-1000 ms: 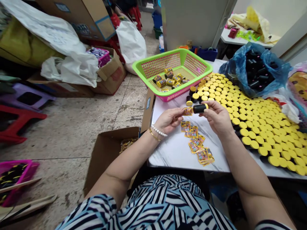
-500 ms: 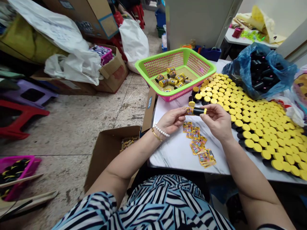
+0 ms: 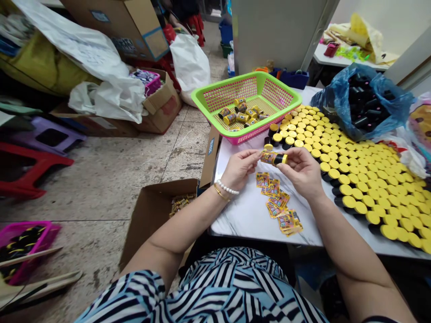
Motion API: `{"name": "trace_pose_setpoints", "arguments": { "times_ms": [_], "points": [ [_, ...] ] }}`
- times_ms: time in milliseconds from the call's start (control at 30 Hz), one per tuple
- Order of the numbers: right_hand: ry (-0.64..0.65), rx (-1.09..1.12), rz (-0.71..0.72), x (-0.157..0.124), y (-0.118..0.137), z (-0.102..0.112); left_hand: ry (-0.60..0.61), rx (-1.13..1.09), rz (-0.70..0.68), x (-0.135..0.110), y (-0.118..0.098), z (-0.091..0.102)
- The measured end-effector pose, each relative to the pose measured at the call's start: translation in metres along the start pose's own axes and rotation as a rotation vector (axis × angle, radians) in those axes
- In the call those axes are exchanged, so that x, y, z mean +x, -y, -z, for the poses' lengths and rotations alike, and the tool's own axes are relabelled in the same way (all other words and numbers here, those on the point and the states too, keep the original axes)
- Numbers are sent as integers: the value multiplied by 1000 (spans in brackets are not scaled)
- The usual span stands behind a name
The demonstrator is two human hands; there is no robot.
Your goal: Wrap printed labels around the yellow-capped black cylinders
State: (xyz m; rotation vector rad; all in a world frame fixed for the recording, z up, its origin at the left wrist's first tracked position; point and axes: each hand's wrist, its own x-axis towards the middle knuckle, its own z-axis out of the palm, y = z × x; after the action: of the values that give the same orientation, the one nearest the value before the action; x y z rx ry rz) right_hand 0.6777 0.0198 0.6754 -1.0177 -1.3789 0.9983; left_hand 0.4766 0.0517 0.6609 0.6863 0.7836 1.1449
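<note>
Both my hands hold a small black bottle with a yellow cap (image 3: 278,158) above the white marble tabletop (image 3: 239,215). My left hand (image 3: 239,169) pinches its lower end and my right hand (image 3: 301,172) grips the capped end. A printed yellow label sleeve (image 3: 268,157) covers most of the bottle's body. Just below my hands lies a loose row of similar flat labels (image 3: 274,202). To the right, many upright yellow-capped bottles (image 3: 363,184) stand packed together. A green basket (image 3: 220,89) with a pink inside holds several labelled bottles.
A blue plastic bag (image 3: 363,103) of black bottles sits at the table's far right. An open cardboard box (image 3: 151,215) stands on the tiled floor to my left, with stools, bags and a pink crate (image 3: 27,251) beyond it.
The label has slid along the black bottle from its end toward the yellow cap. My hands have drawn closer together around the bottle.
</note>
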Motion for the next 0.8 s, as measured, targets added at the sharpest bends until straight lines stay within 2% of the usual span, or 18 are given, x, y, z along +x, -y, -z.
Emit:
{"name": "trace_pose_setpoints", "arguments": {
  "times_ms": [67, 167, 233, 367, 433, 567, 733, 800],
  "points": [
    [15, 3, 39, 3, 0, 2, 13, 38, -90, -2, -2, -1],
    [93, -92, 98, 4, -2, 5, 221, 149, -118, -3, -3, -2],
    [115, -226, 171, 3, -2, 7, 286, 235, -119, -3, -3, -1],
    [76, -427, 337, 3, -3, 9, 286, 197, -27, 0, 0, 1],
    [63, -460, 385, 4, -4, 7, 291, 194, -33, 1, 2, 1],
    [52, -432, 344, 3, -13, 0, 322, 267, -114, 3, 8, 0],
    [29, -410, 326, 2, -21, 1, 305, 102, 85, 6, 7, 2],
    [31, -407, 335, 3, -21, 2, 283, 87, 92, 6, 5, 4]
  ]
}}
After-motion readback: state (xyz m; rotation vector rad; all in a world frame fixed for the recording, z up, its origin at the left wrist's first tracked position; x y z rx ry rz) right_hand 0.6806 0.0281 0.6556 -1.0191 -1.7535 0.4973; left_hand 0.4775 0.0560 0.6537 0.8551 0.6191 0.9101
